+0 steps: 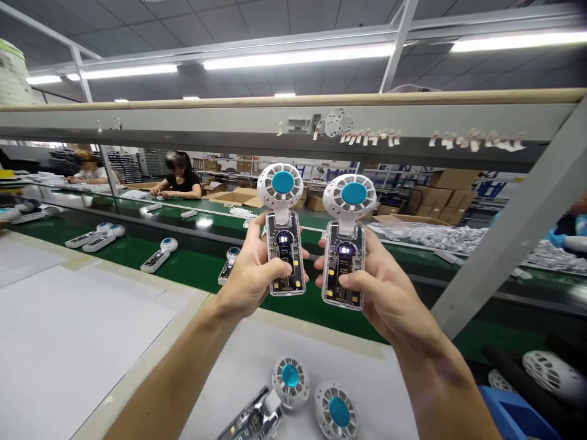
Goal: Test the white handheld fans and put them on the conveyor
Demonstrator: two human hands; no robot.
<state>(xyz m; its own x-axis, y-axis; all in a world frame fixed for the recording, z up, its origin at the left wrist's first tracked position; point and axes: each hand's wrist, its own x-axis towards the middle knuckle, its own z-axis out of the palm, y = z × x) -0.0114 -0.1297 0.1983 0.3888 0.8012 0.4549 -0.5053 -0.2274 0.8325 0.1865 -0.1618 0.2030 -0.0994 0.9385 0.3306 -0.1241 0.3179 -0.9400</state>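
Two handheld fans are held up side by side, each with a white round head, a blue centre and a clear body showing a black circuit board. My left hand [251, 269] is closed around the left handheld fan [283, 181], its thumb on the board's front. Around the right handheld fan [353, 194] my right hand [380, 278] is closed in the same way. Small displays glow on both boards. Below, on the white table surface [243, 348], lie another fan [257, 412] with its board showing and a fan head [338, 410], its lower part out of view.
Beyond the table runs a green conveyor belt [183, 278] carrying several fans [159, 253]. A slanted metal post [504, 220] stands at right, near a blue bin [516, 415]. A shelf beam [206, 125] crosses above. Co-workers [178, 177] sit across the line.
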